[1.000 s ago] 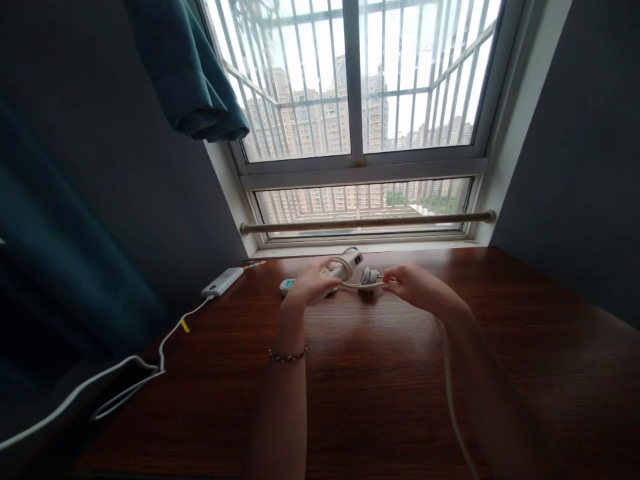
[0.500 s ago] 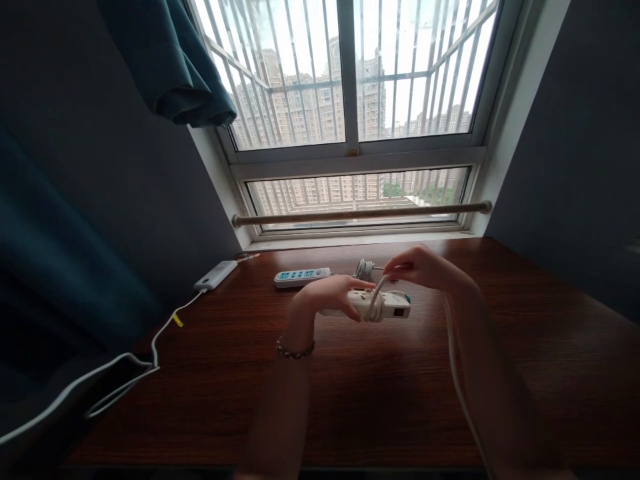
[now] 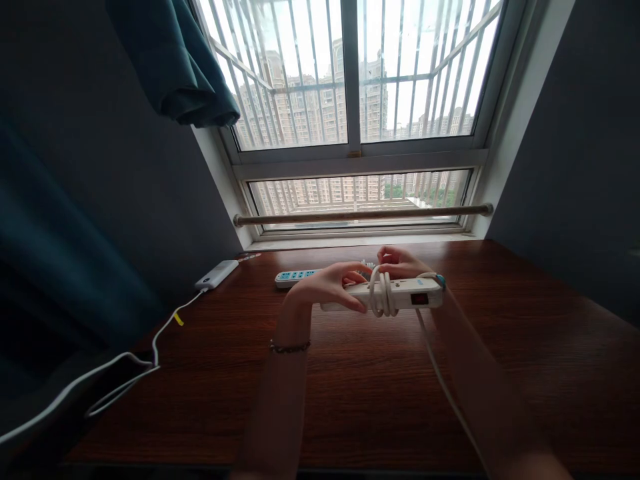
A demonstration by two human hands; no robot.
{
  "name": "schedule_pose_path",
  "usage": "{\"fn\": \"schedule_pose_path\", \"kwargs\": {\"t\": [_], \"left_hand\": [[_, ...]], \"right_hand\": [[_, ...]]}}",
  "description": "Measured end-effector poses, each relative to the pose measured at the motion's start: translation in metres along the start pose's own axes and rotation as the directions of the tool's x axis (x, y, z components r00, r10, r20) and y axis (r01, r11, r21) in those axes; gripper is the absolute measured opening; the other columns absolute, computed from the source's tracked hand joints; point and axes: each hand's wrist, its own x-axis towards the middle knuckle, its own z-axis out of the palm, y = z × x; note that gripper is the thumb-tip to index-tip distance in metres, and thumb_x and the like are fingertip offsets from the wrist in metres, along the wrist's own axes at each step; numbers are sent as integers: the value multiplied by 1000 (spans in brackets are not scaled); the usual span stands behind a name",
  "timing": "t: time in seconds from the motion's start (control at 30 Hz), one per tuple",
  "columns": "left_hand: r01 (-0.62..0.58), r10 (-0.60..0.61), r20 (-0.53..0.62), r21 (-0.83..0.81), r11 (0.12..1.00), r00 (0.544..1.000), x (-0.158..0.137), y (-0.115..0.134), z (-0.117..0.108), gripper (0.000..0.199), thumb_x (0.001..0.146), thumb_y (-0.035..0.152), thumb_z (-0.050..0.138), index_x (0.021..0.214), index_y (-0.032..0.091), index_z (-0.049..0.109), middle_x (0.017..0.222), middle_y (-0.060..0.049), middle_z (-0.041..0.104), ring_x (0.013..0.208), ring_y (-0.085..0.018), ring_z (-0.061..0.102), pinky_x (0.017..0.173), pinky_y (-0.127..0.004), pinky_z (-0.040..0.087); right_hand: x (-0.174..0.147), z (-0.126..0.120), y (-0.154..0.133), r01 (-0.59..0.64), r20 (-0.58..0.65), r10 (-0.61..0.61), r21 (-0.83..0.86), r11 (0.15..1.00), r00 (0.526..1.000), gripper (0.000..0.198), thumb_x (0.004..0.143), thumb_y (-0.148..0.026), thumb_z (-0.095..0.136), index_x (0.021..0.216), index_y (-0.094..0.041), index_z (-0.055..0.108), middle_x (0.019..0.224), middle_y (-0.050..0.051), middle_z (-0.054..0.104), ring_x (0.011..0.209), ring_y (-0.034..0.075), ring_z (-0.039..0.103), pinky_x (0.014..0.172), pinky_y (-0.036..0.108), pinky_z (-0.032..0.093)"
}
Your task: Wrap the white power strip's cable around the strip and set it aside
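Note:
A white power strip (image 3: pixel 406 295) is held level above the table, its dark switch facing me at the right end. My left hand (image 3: pixel 333 285) grips its left part, thumb in front and fingers over the top. Several loops of white cord (image 3: pixel 384 293) wrap around the strip's middle. Behind the strip, my right hand (image 3: pixel 397 262) is closed with bent fingers beside the loops, pinching the cord; the strip hides part of this hand. From below the right end, the cord's loose length (image 3: pixel 443 380) runs down toward me.
On the wooden table (image 3: pixel 360 393), a second power strip (image 3: pixel 293 277) with blue-green sockets lies behind my left hand. A white device (image 3: pixel 217 275) with a white cable (image 3: pixel 156 340) sits at the left. A barred window (image 3: pixel 354 155) and a blue curtain (image 3: pixel 185 87) are beyond.
My right hand has gone from above the strip to behind it, carrying the cord around. The strip has come closer and shows more of its right end.

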Motion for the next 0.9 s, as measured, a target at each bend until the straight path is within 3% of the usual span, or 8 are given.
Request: {"fn": "schedule_pose_path", "kwargs": {"t": [0.13,0.23,0.3,0.37,0.47,0.67,0.77,0.9], "left_hand": [[-14,-4,-62,-283,959,998,8,-1,3,69,55,22,77,117,15,48,92,-11,67,80,-20,63,70,-30,46],[-19,-65,-207,-383,923,976,12,-2,4,69,57,26,77,118,13,47,83,-9,68,73,-20,64,67,-30,47],[-8,-128,-314,-398,917,941,12,-2,1,68,59,31,76,118,12,49,79,-9,68,68,-19,64,63,-29,47],[1,-173,-396,-398,917,902,11,-2,-2,66,60,35,74,117,10,51,77,-9,68,64,-18,63,59,-28,47],[8,-196,-467,-375,927,863,9,-4,-9,62,62,41,71,114,10,56,76,-8,67,61,-15,61,57,-26,47],[57,-187,-620,-223,973,762,16,-21,-11,70,60,43,71,120,11,54,79,-6,67,62,-15,59,56,-25,45],[106,-167,-628,-134,985,760,20,-25,-7,72,61,41,71,125,15,51,73,-3,67,57,-13,56,53,-24,42],[83,-138,-588,-119,989,797,18,-18,-2,67,64,40,69,124,15,52,68,0,64,54,-11,53,53,-23,41]], "right_hand": [[9,13,13,15,-87,2,188,982,996,39,55,-40,75,75,-17,49,63,-2,55,51,10,49,47,22,37],[13,21,20,23,-166,11,200,980,986,37,54,-38,75,72,-17,51,55,-4,47,44,7,39,40,21,29],[14,24,22,-48,-164,77,173,984,983,36,60,-43,72,71,-16,50,50,-7,40,40,4,31,37,19,22],[14,26,22,-141,-139,155,107,984,978,39,65,-49,67,71,-16,48,49,-8,38,39,3,29,36,18,21],[15,30,20,-253,-119,246,-51,966,962,44,65,-55,65,74,-16,47,53,-6,45,42,4,37,39,17,29],[22,42,21,-290,-296,206,-276,916,933,55,70,-69,49,65,-15,49,54,0,50,42,5,38,38,18,27],[24,39,21,-322,-393,171,-358,877,904,58,72,-70,44,64,-13,53,53,2,53,40,6,38,38,20,27],[22,30,17,-330,-430,141,-405,852,892,60,74,-68,44,70,-10,59,53,3,55,39,6,38,40,21,29]]}}
